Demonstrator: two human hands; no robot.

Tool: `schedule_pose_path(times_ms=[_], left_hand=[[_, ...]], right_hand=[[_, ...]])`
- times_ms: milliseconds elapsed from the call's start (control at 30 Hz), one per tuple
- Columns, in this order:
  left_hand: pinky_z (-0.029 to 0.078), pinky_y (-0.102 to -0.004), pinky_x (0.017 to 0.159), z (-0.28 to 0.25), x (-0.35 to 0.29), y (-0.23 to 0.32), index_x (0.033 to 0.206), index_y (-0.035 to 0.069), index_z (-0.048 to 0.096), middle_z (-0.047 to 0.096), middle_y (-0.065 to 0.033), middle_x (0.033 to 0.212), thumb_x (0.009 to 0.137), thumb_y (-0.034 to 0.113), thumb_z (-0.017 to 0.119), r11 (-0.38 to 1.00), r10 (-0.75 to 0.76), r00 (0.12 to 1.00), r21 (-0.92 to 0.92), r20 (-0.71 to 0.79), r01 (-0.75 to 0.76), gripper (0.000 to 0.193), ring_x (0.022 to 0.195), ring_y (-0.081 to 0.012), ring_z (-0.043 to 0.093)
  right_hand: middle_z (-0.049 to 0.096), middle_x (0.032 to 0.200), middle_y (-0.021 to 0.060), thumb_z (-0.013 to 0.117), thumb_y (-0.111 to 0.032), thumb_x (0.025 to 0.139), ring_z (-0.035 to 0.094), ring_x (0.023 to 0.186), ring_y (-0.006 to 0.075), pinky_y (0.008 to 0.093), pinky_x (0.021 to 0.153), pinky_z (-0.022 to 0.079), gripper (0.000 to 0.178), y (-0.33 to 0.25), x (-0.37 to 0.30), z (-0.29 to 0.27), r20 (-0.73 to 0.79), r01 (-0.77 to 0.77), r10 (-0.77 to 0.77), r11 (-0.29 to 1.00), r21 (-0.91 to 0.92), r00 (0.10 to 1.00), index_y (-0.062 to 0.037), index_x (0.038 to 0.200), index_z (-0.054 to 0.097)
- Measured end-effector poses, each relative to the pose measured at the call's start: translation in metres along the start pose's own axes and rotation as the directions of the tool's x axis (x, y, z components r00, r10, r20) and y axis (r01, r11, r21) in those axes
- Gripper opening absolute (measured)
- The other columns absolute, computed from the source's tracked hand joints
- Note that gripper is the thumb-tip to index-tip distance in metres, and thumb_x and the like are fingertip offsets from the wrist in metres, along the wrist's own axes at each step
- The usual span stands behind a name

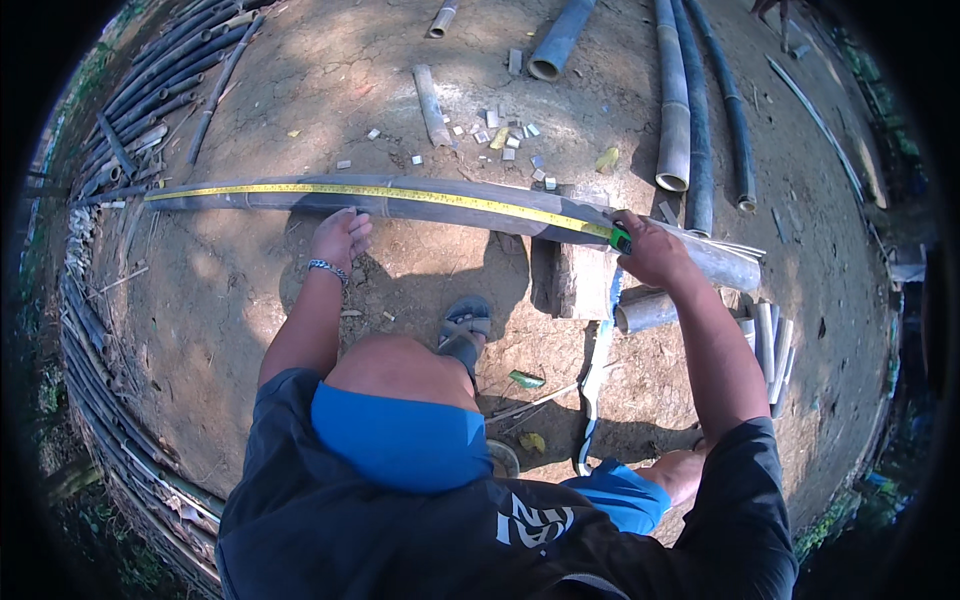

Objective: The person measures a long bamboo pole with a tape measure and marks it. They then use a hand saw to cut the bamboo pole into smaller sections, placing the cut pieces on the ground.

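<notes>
A long dark bamboo pole (pixel 450 212) lies across in front of me, its right part resting on a squared wooden block (pixel 583 283). Along the top of the pole runs a yellow measuring tape (pixel 400 193), drawn out nearly to its far left end. Its green case is the tape measure (pixel 621 238), gripped in my right hand (pixel 655 254) over the pole's right part. My left hand (pixel 342 238) is at the pole's near edge, left of the middle, fingers loosely bent and holding nothing. Whether its fingertips touch the pole is unclear.
Small cut bamboo pieces (pixel 510 141) are scattered beyond the pole. Thick bamboo poles (pixel 673 120) lie at the far right, and short lengths (pixel 768 345) at the right. A long pale strip (pixel 597 375) leans by the block. Stacked poles (pixel 165 75) line the left.
</notes>
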State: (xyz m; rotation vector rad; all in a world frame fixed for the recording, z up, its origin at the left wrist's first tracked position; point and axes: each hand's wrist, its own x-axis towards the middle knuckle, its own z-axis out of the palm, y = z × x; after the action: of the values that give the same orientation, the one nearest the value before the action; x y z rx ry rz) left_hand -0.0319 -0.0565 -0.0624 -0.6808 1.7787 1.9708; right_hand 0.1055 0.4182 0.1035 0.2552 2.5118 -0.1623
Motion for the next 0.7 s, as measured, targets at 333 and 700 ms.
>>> schedule_pose_path(times_ms=[333,700], left_hand=[[0.051,-0.0300,0.090,0.128,-0.066,0.023,0.140,-0.002,0.052,0.069,-0.0156,0.121,0.098,0.027,0.066,0.790,-0.051,0.779,0.502,0.625,-0.351,0.053,0.110,-0.0161,0.066],[0.052,-0.0320,0.090,0.193,-0.066,0.010,0.132,0.000,0.060,0.074,-0.0141,0.111,0.095,0.024,0.070,0.614,0.124,0.629,0.438,0.767,-0.656,0.045,0.100,-0.0169,0.068]], right_hand=[[0.068,0.119,0.0176,0.060,0.000,0.082,0.064,0.115,0.0372,0.0457,0.093,0.051,0.052,0.244,-0.026,0.038,-0.228,-0.279,0.311,0.947,0.161,0.922,-0.0232,0.128,0.057],[0.065,0.127,0.0112,0.058,-0.001,0.086,0.058,0.123,0.0341,0.0444,0.101,0.049,0.046,0.238,-0.019,0.035,-0.287,-0.350,0.375,0.927,0.134,0.882,-0.0235,0.126,0.060]])
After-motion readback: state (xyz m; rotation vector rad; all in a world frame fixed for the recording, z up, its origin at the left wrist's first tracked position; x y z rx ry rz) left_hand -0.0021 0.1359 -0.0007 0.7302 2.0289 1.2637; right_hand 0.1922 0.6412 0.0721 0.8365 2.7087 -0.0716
